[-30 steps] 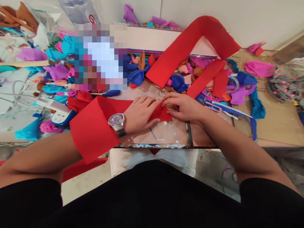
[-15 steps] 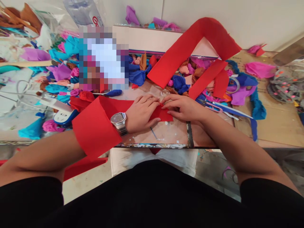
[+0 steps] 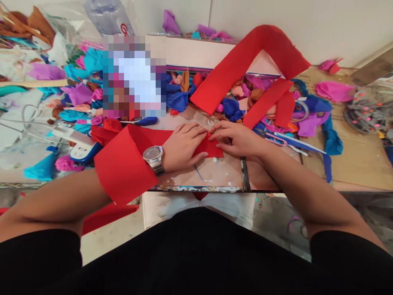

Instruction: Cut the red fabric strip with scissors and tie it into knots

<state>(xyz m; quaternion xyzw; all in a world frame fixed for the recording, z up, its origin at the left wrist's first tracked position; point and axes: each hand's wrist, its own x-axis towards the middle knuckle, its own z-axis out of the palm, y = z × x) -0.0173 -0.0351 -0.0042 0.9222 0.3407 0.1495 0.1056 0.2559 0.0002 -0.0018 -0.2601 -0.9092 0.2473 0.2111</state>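
A long strip of red crepe paper (image 3: 118, 164) drapes across my left forearm, and its end lies on the work surface beneath my hands. My left hand (image 3: 184, 147) rests flat on the strip, fingers stretched out and thumb spread towards me; a metal watch is on that wrist. My right hand (image 3: 231, 138) has its fingers curled at the upper edge of the same strip, close to the left fingertips. Its thumb and fingertips seem to pinch the paper there, though the contact is partly hidden. A clear tape ring (image 3: 213, 120) lies just beyond the fingertips.
More red strips (image 3: 236, 67) lie over a heap of coloured paper pieces at the back. Scissors (image 3: 276, 139) sit to the right, beside blue paper. On the left are a power strip (image 3: 81, 149) and cables. A plastic bottle (image 3: 107, 16) stands behind; a pixelated patch hides part of the table.
Both hands stay almost where they were on the red strip. The right fingertips have shifted very slightly at its edge, and the view has moved a little.
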